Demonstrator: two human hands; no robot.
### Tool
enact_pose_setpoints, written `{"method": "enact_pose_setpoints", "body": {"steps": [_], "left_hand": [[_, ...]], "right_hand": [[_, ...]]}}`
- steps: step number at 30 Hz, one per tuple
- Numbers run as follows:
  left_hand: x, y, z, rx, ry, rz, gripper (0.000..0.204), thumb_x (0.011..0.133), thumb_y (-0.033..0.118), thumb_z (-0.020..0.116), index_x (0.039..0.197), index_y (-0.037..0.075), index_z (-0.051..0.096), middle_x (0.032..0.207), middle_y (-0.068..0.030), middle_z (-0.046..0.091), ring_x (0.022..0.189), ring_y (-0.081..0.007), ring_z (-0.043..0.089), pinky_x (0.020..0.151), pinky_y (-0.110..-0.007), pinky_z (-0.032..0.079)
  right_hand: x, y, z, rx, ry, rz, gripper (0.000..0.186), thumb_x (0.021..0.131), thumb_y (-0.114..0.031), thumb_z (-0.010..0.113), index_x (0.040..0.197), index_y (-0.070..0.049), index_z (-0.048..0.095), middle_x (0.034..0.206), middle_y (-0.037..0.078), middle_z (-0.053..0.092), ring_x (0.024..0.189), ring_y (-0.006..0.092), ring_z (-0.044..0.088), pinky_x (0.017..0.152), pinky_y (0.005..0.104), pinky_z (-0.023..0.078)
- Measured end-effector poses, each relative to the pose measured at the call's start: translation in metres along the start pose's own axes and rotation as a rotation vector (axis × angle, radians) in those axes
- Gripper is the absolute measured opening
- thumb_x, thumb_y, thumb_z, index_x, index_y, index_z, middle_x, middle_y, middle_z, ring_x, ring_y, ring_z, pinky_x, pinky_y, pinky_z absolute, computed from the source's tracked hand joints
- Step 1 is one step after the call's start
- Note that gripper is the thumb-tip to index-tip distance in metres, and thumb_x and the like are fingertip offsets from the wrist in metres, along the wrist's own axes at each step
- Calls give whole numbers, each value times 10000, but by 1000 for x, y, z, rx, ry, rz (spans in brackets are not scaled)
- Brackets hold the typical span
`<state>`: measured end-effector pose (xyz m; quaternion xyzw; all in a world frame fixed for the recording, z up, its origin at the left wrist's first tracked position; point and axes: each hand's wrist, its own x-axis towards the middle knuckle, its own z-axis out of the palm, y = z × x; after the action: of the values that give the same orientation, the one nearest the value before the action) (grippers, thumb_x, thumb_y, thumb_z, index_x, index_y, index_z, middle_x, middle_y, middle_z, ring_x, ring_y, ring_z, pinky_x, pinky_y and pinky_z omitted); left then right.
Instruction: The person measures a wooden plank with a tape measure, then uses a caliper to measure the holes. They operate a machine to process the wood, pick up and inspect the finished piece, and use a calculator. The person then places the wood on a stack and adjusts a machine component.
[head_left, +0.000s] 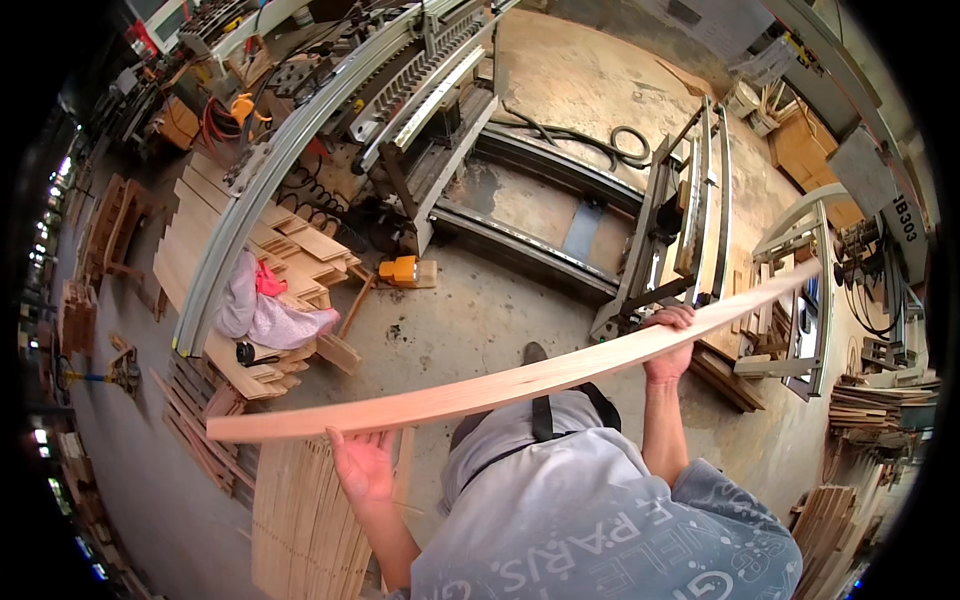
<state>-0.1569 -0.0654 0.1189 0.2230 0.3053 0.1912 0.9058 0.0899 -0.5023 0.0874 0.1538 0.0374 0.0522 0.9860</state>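
A long pale wooden board [500, 386] stretches across in front of my body, its left end lower in view and its right end reaching toward a metal frame. My left hand [362, 465] holds it near the left end, with the palm up and the fingers partly hidden beneath the wood. Farther right, my right hand [669, 345] grips the board, its fingers curled over the far edge. The board looks curved in this wide view; whether it is truly bent I cannot tell.
A machine with metal rails [530, 232] stands ahead, a yellow foot pedal [398, 270] before it. At left, stacked boards [200, 215] carry a pinkish cloth [290, 325]. More planks [310, 520] lie by my left arm. Wood stacks [880, 410] sit far right. A black hose [630, 150] lies beyond.
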Motion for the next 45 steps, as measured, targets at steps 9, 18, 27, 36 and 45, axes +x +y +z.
{"method": "enact_pose_setpoints", "body": {"steps": [9,18,27,36,45], "left_hand": [[-5,20,-77,-160,281,273,503,949,274,693,1301,-41,521,1332,-179,568,1272,-294,531,1135,-425,439],[72,-55,-73,-426,294,437,447,1015,221,589,1345,-67,503,1418,-213,528,1371,-329,472,1208,-462,367],[215,-106,44,-377,380,388,413,1027,231,586,1339,-32,525,1410,-196,555,1345,-325,506,1188,-461,387],[339,-145,142,-396,477,349,362,1017,223,621,1319,41,536,1415,-167,553,1380,-309,468,1228,-466,324],[486,-119,174,-322,503,365,435,1008,236,641,1372,33,515,1460,-151,521,1409,-306,444,1236,-461,317]], "right_hand": [[116,140,-29,-492,275,262,392,1042,-296,446,1164,-12,686,1055,124,715,1031,262,662,997,435,535],[239,241,-107,-1114,433,437,520,1051,-500,488,1176,-2,568,1120,174,634,1089,317,614,1016,489,497],[520,263,-179,-1151,445,629,322,1053,-350,555,1140,-45,610,1038,125,697,993,262,671,927,437,544],[747,269,-197,-1232,431,667,307,1046,-335,570,1157,-51,604,994,77,701,897,218,688,886,404,558],[881,293,-200,-1188,371,724,203,1060,-226,547,1149,-45,561,1060,91,666,1000,220,670,915,400,548]]}}
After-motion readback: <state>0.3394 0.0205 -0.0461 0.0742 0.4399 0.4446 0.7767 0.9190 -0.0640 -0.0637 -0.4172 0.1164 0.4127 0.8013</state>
